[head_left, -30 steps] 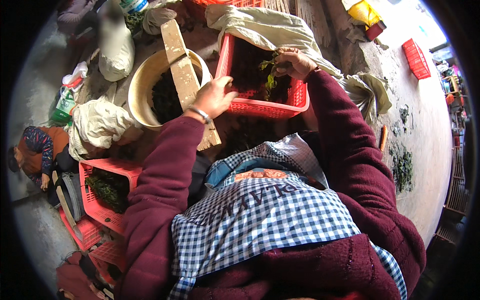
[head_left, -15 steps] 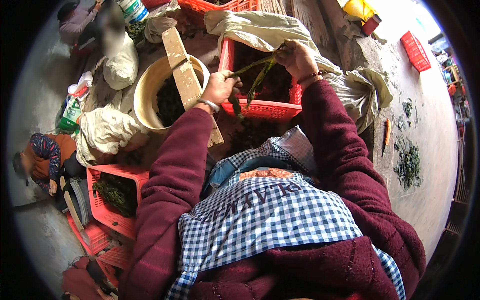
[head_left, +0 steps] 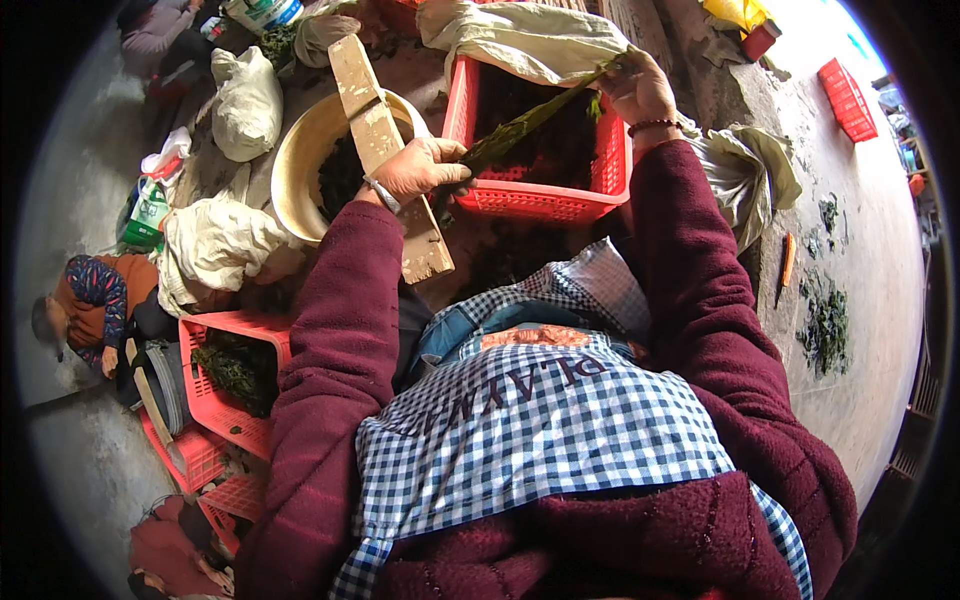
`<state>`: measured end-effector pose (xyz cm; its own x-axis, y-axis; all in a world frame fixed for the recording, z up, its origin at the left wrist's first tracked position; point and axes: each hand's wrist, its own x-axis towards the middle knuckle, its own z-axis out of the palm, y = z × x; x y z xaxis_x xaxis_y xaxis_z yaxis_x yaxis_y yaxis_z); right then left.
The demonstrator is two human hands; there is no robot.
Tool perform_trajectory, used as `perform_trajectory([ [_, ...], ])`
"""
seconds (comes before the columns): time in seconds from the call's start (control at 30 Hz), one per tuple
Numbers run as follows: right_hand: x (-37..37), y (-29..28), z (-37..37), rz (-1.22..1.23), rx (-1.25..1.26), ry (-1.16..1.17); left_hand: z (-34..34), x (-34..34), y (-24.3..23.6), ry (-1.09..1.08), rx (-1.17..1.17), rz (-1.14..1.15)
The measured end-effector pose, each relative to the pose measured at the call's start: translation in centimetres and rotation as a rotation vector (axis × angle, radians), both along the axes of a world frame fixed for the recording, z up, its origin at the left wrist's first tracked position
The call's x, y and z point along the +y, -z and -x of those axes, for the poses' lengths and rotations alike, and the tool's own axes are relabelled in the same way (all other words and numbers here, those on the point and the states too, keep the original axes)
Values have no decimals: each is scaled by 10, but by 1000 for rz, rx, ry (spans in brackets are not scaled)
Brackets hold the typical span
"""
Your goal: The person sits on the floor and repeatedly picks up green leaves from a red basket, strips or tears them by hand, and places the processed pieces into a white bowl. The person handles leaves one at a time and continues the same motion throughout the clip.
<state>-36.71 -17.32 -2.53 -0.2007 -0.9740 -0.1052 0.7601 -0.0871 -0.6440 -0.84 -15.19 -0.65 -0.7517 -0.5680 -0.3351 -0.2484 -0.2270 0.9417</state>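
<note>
Above the far red crate (head_left: 540, 202), slantwise from near left to far right: one long green strip (head_left: 515, 137) of leafy matter, held at both ends. Left hand (head_left: 425, 170): fingers curled with thumb on top, gripping the near-left end. Right hand (head_left: 640, 92): fingertips pinched together on the far-right end, close to the pale cloth (head_left: 525, 38). Apparently drawn out between two grips to keep straight rather than crumpled; probably held over the crate to catch anything dropped. Contents of crate: dark, too dim to tell.

Left of crate: wooden board (head_left: 372, 125) laid across the mouth of a cream tub (head_left: 293, 165), seemingly as a crosspiece or rest, with dark leafy matter below.

Materials and shapes. Strip: thin, limp-looking, ragged-edged, narrowing toward the right hand. Crate: oblong, stiff plastic, pierced walls. Cloth: creased, loosely bunched along the crate's far side, perhaps a cover folded back. Tub: round, smooth, thick-rimmed. Board: flat, narrow, scuffed, flecked with pale marks.

Near left: second red crate (head_left: 225, 425), lattice-walled, holding stringy greens (head_left: 235, 370). Right, on pale floor: flattened dark-green scraps (head_left: 823, 325), curled and scattered.
</note>
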Motion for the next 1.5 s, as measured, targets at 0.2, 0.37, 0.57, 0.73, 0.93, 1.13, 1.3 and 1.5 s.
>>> perform_trajectory([
  [0.2,5,5,14,-33,-103,211,-12,0,-5,-55,8,-95],
  [0.37,6,11,13,-195,-43,281,-13,3,-13,-241,230,-155],
  [0.57,8,27,-5,-316,592,15,-6,5,-13,-272,356,-179],
  [0.73,24,29,-28,-119,1879,-515,0,7,-12,-192,327,-100],
  [0.93,33,2,-102,496,1283,-328,13,14,-8,-94,157,-16],
  [1.13,54,-16,-134,291,1341,-713,14,12,-1,-43,111,23],
  [1.3,53,-20,-124,165,1248,-626,3,6,5,-137,4,93],
  [1.5,51,-20,-125,33,385,-531,0,6,1,-319,128,-11],
])
